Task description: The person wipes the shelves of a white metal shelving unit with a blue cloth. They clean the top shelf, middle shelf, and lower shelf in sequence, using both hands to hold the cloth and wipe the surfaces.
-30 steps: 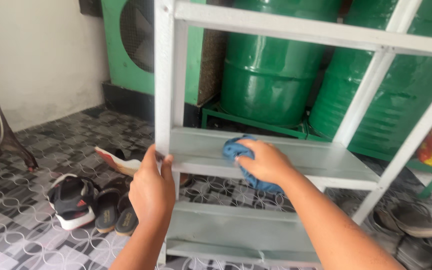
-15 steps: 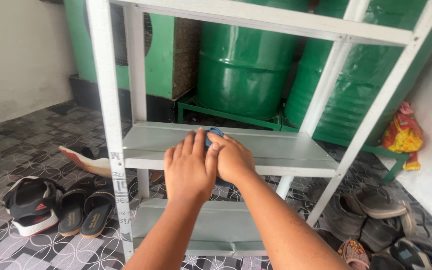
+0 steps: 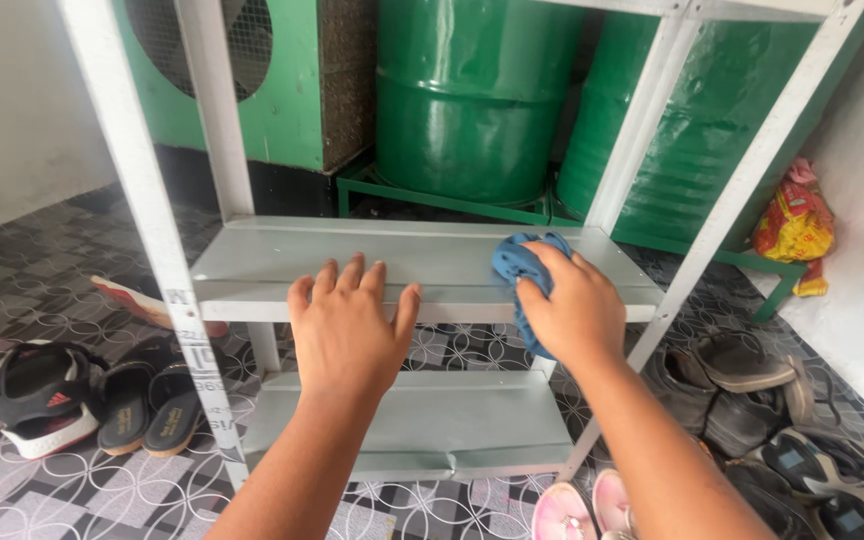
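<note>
A white metal rack with grey shelves (image 3: 282, 262) stands in front of me. My left hand (image 3: 347, 325) rests flat on the front edge of the middle shelf, fingers spread, holding nothing. My right hand (image 3: 572, 305) grips a crumpled blue cloth (image 3: 517, 262) and presses it on the right part of the same shelf. A lower grey shelf (image 3: 452, 425) lies beneath my arms.
Two green drums (image 3: 472, 100) and a green cooler box (image 3: 282, 90) stand behind the rack. Sandals (image 3: 72, 395) lie on the patterned floor at left, shoes and slippers (image 3: 752, 390) at right. A red and yellow bag (image 3: 792, 225) leans by the right wall.
My right hand has slid the blue cloth to the right along the shelf. My left hand moved off the left post onto the shelf's front edge. The view shifted left and closer.
</note>
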